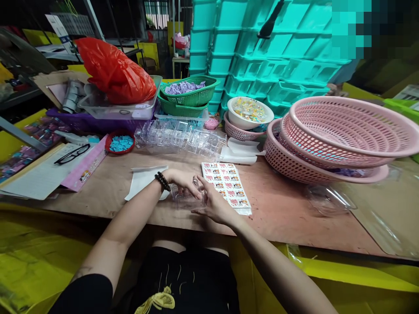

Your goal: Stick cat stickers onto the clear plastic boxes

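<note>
Right now a clear plastic case is sitting on the desk, just left of the sticker sheet. Both hands are closing on it: the left hand, with a dark bead bracelet at its wrist, is curling its fingers over the top, and the right hand is pressing its fingers against the side nearest the sticker sheet. A white paper is lying farther left of the sticker sheet. Behind the sticker sheet a pile of clear cases is spreading out. Right of the sticker sheet, stacked pink baskets are leaning. Far left of the sticker sheet, black glasses are resting near a red dish.
</note>
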`<state>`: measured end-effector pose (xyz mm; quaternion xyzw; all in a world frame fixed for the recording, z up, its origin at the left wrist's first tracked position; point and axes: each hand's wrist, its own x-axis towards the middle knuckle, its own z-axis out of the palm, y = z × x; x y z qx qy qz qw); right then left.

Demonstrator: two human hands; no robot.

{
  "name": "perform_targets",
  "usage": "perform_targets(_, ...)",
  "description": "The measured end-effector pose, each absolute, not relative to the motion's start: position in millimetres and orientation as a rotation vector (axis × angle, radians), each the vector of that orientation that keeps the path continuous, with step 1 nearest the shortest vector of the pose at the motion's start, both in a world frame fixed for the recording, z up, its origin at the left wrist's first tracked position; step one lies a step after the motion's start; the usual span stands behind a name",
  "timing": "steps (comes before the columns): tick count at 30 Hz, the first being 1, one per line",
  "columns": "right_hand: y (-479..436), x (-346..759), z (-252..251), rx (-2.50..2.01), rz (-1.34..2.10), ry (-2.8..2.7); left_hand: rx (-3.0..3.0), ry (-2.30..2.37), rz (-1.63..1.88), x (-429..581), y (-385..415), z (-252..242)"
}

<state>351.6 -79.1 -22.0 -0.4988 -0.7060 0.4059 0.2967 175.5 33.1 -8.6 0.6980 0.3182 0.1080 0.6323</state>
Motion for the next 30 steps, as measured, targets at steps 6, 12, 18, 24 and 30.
perform_targets(6,-76,350,-43,-1.518,0.826,-1.837,1.631,0.811,-0.049,186,47,-13)
perform_targets(12,-72,348,-50,-1.618,0.660,-1.855,1.715,1.001,0.096,193,61,-15)
perform_targets(18,-69,348,-52,-1.659,0.573,-1.813,1.703,1.126,0.568,165,26,-24)
perform_targets(24,-68,350,-49,-1.660,0.590,-1.824,1.575,1.055,0.751,148,-4,-56)
perform_targets(30,-67,350,-48,-1.662,0.568,-1.867,1.602,0.959,0.695,148,11,-57)
